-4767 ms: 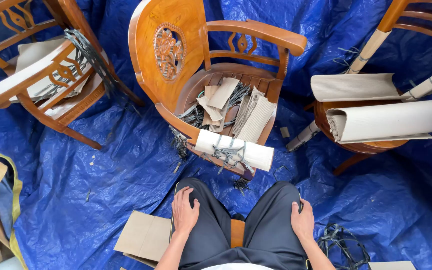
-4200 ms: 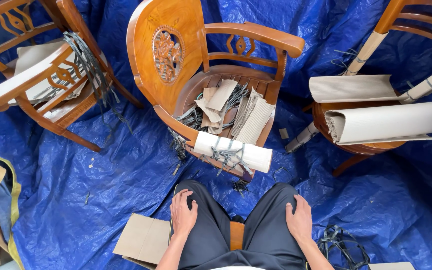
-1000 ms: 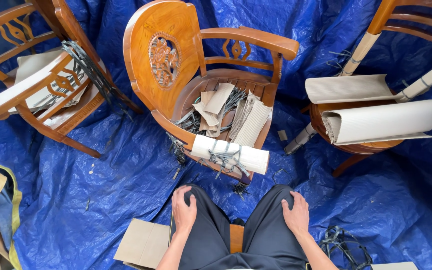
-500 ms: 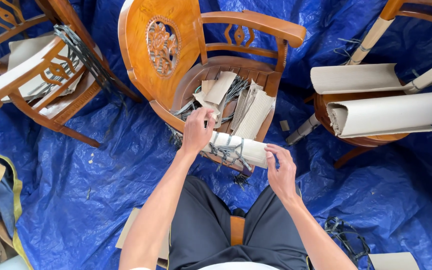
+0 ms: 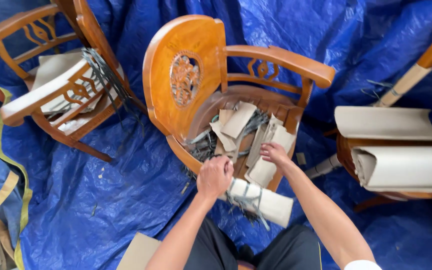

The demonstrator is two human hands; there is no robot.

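Observation:
A carved wooden armchair (image 5: 196,75) stands in front of me on a blue tarp. Its seat holds loose cardboard pieces (image 5: 238,120) and tangled grey straps (image 5: 203,145). My left hand (image 5: 215,176) is curled into a fist at the seat's front edge, closed on some of the grey straps. My right hand (image 5: 274,152) pinches the top of a cardboard piece (image 5: 263,170) lying on the seat's right side. A strapped roll of paper wrapping (image 5: 263,204) hangs around the chair's front rail, just below my left hand.
A second wooden chair (image 5: 51,95) with wrapping and straps stands at the left. At the right a third chair carries curled cardboard sheets (image 5: 406,165). A flat cardboard sheet (image 5: 138,252) lies by my left knee. The blue tarp (image 5: 101,200) covers the floor.
Both hands left my knees and reached forward to the chair seat. The left hand closed at the seat's front edge and the right hand moved from the paper roll up onto the cardboard pieces.

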